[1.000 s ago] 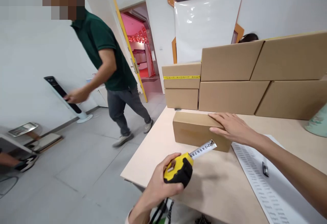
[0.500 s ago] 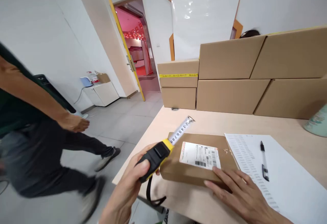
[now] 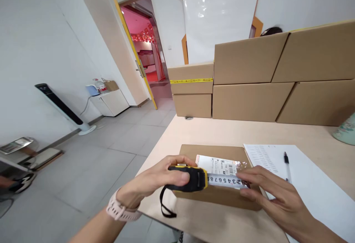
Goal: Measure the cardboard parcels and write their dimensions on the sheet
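My left hand is closed around a black and yellow tape measure, its wrist strap dangling below. A short length of numbered white blade runs out to the right, over a flat cardboard box. Thumb and fingers of my right hand pinch the blade near its end hook. The box lies on the table, with a white shipping label on top, partly covered by the blade and my hands.
Printed paper sheets with a black pen lie right of the box. Stacked cartons line the back of the table. At left are a tower fan, a white cabinet and a doorway.
My left hand has turned the tape measure level and brought it over the box. My right hand has left the box and taken hold of the blade's end. The walking person has gone mostly out of view.
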`<state>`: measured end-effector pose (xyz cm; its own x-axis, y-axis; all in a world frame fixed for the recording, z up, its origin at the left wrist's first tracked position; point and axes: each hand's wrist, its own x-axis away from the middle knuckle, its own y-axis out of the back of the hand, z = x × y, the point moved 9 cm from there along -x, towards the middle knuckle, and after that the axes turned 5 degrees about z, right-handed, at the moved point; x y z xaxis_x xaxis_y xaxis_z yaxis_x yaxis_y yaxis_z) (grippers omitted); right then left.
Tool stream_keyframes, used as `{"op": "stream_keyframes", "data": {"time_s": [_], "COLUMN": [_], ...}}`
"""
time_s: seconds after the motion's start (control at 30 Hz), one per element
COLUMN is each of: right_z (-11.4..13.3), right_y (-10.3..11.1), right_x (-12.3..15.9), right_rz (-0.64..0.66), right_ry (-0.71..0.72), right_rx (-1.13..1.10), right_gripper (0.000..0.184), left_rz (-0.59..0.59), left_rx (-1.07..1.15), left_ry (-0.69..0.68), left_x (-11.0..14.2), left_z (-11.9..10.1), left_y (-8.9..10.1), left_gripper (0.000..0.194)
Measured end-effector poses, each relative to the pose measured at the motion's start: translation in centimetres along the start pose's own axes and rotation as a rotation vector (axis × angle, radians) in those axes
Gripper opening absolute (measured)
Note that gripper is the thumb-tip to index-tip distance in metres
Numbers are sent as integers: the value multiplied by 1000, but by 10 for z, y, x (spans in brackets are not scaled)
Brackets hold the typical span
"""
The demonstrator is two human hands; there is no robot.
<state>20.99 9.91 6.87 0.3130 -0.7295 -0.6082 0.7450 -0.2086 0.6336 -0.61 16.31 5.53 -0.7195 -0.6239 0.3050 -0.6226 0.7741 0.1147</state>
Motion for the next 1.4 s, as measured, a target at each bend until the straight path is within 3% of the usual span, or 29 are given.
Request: {"op": "stream_keyframes", "data": {"time_s": [0.13, 0.23, 0.33, 0.43, 0.6, 1.03, 1.4], "right_z": [-11, -46, -85, -101, -98, -83, -102], "right_y": [6, 24, 34, 28, 11, 6, 2], "right_x": [-8, -3, 14, 28, 32, 30, 42], "right_rz": [21, -33, -85, -81, -52, -73, -20], "right_ry": [19, -118, -311, -388, -380, -240, -307], "right_rx": [-44, -28, -16, -40, -72, -53, -32], "right_gripper": [26, 19, 14, 19, 19, 21, 16], "left_rz": [-25, -129, -252, -316, -310, -334, -316], "left_rx": [-104, -171, -130, -58, -38, -67, -52], "left_ry": [-28, -44, -9, 12, 10, 33, 3], "left_x": [-2, 10, 23, 29, 26, 27, 20], "left_z": [-9, -6, 13, 38, 60, 69, 58], "left_y": [21, 56, 93, 113, 116, 139, 139], "left_gripper": [47, 45, 46, 47, 48, 47, 48]}}
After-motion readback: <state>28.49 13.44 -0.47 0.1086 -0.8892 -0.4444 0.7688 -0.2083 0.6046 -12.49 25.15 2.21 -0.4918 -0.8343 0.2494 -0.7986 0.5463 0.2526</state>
